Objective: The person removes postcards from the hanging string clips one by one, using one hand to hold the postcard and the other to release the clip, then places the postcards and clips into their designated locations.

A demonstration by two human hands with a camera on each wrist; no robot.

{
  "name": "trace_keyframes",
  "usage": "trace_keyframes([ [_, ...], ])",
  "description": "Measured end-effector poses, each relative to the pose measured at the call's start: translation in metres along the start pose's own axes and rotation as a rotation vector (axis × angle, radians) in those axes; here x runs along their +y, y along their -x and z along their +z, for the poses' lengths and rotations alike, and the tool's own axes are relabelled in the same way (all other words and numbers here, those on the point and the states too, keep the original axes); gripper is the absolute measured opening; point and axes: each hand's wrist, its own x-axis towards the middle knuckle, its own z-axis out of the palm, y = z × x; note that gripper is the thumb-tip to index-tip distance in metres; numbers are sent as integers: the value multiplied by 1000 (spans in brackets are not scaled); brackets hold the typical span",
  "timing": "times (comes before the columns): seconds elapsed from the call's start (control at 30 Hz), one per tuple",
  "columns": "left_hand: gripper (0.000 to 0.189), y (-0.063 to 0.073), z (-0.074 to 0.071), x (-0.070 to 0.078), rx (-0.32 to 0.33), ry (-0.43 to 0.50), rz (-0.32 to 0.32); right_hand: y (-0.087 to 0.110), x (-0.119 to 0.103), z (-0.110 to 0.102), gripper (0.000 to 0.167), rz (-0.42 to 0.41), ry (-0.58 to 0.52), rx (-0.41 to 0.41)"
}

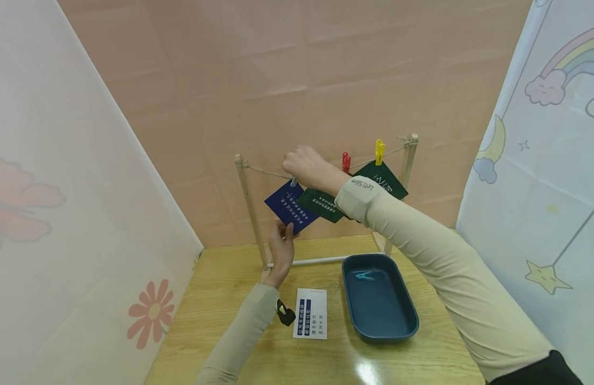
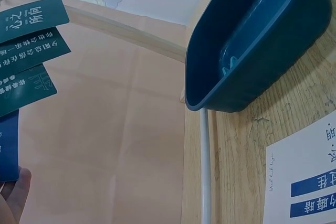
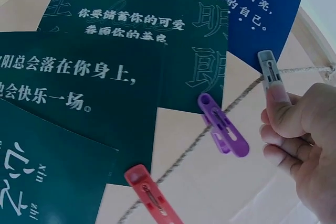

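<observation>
My left hand (image 1: 281, 250) pinches the bottom corner of a blue card (image 1: 286, 203) printed with white writing. The top corner of that card meets a string (image 3: 181, 159), where a grey clothespin (image 3: 269, 66) sits. Thumb and fingers of my right hand (image 3: 310, 142) squeeze the clothespin's handle end. Beside the blue card hang several overlapping green cards (image 3: 126, 72). A purple clothespin (image 3: 234, 142), a red clothespin (image 3: 151, 195) and a yellow clothespin (image 1: 379, 152) hold these on the string. My right forearm covers part of the green cards in the head view.
The string spans two wooden posts (image 1: 249, 206) joined low down by a white rod (image 1: 321, 261). In front, a dark blue basin (image 1: 381, 334) holds a light blue clothespin (image 1: 364, 276). A white card (image 1: 318, 305) lies on the wooden table (image 1: 196, 321) to its left.
</observation>
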Motion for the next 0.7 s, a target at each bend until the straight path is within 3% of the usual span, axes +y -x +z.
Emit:
trace_keyframes([
  [0.5, 10, -1, -1, 3, 25, -36, 54, 12, 6, 5, 13, -10, -85, 149],
  [0.7, 10, -1, -2, 1, 33, -8, 36, 14, 7, 7, 13, -3, -104, 217],
])
